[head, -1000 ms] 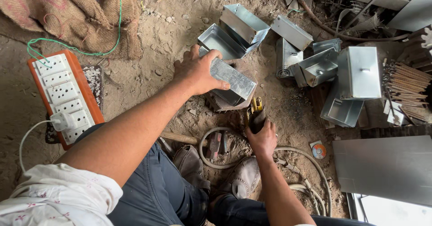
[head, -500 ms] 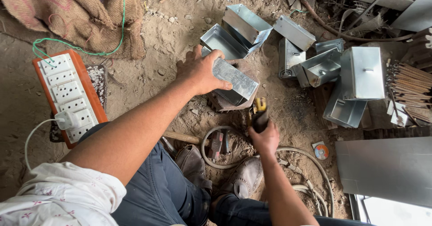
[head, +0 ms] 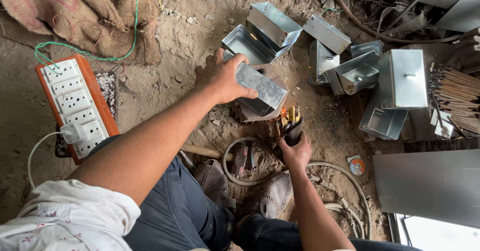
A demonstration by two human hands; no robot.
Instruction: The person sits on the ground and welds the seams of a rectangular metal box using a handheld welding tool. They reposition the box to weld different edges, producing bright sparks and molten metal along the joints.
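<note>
So the left hand (head: 222, 78) is clamped down on an open-topped galvanized sheet-metal box (head: 260, 88) sitting just above the middle of the frame, fingers (head: 240, 61) curled over its shiny side wall and pressing it in place on the dirt floor (head: 165, 81). The right hand (head: 296, 151), just below and right of centre, is wrapped tight around a black-handled welding electrode holder (head: 292, 130), fingers closed all the way around the grip. The yellowish tip end sits right at the lower right corner of the box, and there are small orange sparks (head: 283, 112) glowing at that spot. A grey hose-like cable (head: 345, 181) loops along the floor by the right hand and past the worn grey shoes (head: 272, 196) at bottom centre. In the upper right of the frame there's a whole jumble of more shiny sheet-metal boxes (head: 380, 76), some tipped over, some leaning on each other, plus a bundle of thin welding rods (head: 457, 93) at the right edge. Over on the left side lies a white multi-socket extension board on an orange wooden base (head: 75, 103) with a white plug (head: 75, 132) stuck in it, and a brown burlap sack (head: 80, 16) is crumpled up in the upper left with a green wire (head: 90, 56) running over it.
</note>
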